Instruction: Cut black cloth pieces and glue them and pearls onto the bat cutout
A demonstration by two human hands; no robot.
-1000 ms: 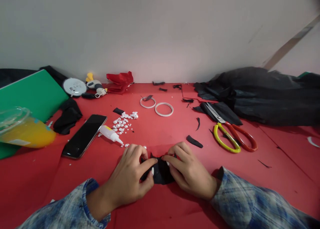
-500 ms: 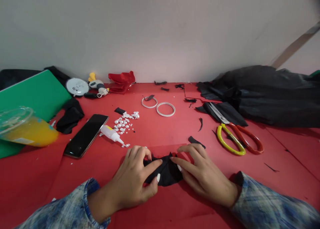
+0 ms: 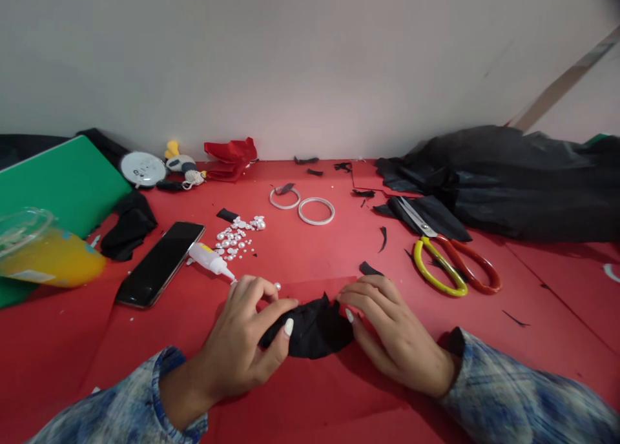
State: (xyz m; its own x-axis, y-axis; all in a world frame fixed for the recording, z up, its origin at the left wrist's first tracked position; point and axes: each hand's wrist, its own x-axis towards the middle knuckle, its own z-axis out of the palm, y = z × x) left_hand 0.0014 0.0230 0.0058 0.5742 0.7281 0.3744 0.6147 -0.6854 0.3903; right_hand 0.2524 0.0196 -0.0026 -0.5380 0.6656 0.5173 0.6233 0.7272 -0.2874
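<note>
A piece of black fabric (image 3: 317,331) with a ragged upper edge lies on the red table covering (image 3: 349,392), between my two hands. At its left end, my left hand (image 3: 245,337) pinches the fabric between thumb and fingers. My right hand (image 3: 387,331) holds the right end, its fingertips bent against the edge. White pearl beads (image 3: 235,237) and a small white glue bottle (image 3: 208,258) lie beyond my left hand. Two thin white rings (image 3: 316,211) rest near the middle.
Scissors (image 3: 438,250) with yellow and red handles lie at the right, before a black fabric heap (image 3: 523,182). Leftward are a phone (image 3: 162,263), a cup of orange drink (image 3: 58,257) and a green board (image 3: 72,182). Black scraps (image 3: 371,269) are scattered about.
My left hand has shifted left along the black fabric, and its left part shows more widely. The view has turned slightly to the right.
</note>
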